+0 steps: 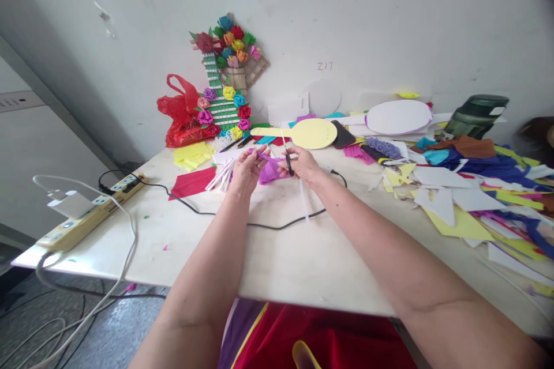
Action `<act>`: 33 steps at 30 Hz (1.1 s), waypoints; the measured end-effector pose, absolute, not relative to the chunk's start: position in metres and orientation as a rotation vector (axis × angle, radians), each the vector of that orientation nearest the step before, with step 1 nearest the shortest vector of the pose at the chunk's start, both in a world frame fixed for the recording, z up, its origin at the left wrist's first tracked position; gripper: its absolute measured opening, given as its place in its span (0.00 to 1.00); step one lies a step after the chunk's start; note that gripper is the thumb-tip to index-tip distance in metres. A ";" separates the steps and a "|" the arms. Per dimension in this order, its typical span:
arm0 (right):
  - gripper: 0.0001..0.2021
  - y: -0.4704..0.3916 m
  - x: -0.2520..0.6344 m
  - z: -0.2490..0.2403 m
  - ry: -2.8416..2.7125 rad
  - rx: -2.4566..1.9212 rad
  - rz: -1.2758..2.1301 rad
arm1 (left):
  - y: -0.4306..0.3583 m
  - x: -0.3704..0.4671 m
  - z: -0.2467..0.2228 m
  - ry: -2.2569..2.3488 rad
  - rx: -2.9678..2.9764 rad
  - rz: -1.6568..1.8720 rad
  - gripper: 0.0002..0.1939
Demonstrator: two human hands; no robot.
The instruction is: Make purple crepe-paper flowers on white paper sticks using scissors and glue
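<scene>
My left hand (pixel 247 170) pinches a narrow purple paper strip (pixel 265 155) that stretches across to my right hand. Black-handled scissors (pixel 289 164) are in my right hand (pixel 303 165), their blades pointing up and away from me. A larger purple paper piece (pixel 270 172) lies on the table between the hands. Beside my left hand is a bundle of white paper sticks (pixel 222 175). Behind the scissors lies a pale yellow paddle-shaped cutout (pixel 314 134). Under my right wrist, a thin white strip (pixel 304 202) rests on the table.
A black cable (pixel 264 226) crosses the table in front of my hands. At left sits a power strip (pixel 99 207) with a white charger. Paper scraps (pixel 454 190) and a dark green bottle (pixel 475 117) are at right. A paper-flower decoration (pixel 225 106) leans on the wall.
</scene>
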State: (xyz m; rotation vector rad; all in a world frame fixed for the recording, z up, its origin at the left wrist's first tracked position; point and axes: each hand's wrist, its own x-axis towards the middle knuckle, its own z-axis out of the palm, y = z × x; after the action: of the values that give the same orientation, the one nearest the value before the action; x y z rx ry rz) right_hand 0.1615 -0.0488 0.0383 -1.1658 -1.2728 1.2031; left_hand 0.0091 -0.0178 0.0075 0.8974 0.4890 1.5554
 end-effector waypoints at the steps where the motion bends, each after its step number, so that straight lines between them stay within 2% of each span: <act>1: 0.16 -0.049 0.163 0.039 -1.266 -1.145 1.201 | -0.018 0.009 0.008 0.511 0.886 1.548 0.09; 8: 0.15 -0.043 0.171 0.036 -1.384 -1.045 1.221 | -0.015 0.005 0.005 0.667 0.896 1.544 0.14; 21: 0.18 -0.037 0.182 0.036 -1.330 -1.175 1.195 | -0.016 0.003 0.005 0.799 0.768 1.595 0.10; 28: 0.17 -0.039 0.182 0.039 -1.279 -1.114 1.170 | -0.015 0.004 0.004 0.751 0.766 1.575 0.11; 33: 0.18 -0.036 0.180 0.036 -1.314 -1.019 1.172 | -0.020 0.009 0.007 0.758 0.836 1.422 0.14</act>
State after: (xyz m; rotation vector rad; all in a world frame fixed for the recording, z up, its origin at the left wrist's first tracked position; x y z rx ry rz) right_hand 0.1802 -0.0363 0.0363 -1.0191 -1.3138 1.1720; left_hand 0.0086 -0.0202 0.0073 0.8365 0.7581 1.4223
